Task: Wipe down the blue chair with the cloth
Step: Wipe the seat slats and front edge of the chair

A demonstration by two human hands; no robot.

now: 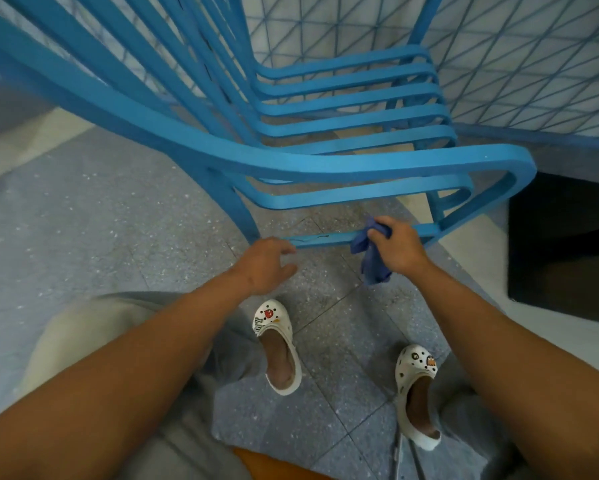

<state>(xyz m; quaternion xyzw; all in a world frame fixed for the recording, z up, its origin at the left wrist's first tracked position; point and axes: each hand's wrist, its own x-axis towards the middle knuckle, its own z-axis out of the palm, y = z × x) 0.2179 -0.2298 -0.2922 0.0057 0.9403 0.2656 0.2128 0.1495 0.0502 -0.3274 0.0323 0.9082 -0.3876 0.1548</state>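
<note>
Speckled grey floor tiles (83, 216) fill the lower view, and two white clogs (279, 344) (each dotted with small charms) are planted on them. Beyond the clogs, the left hand (265, 263) is held with loose, slightly curled fingers that grasp nothing, just beside the low crossbar (326, 239) of the blue chair (326, 164). On that crossbar the cloth (369, 252) is bunched in the gripping fingers of the right hand (397, 247). Behind the chair, a wall with a blue diamond lattice (533, 64) is seen.
</note>
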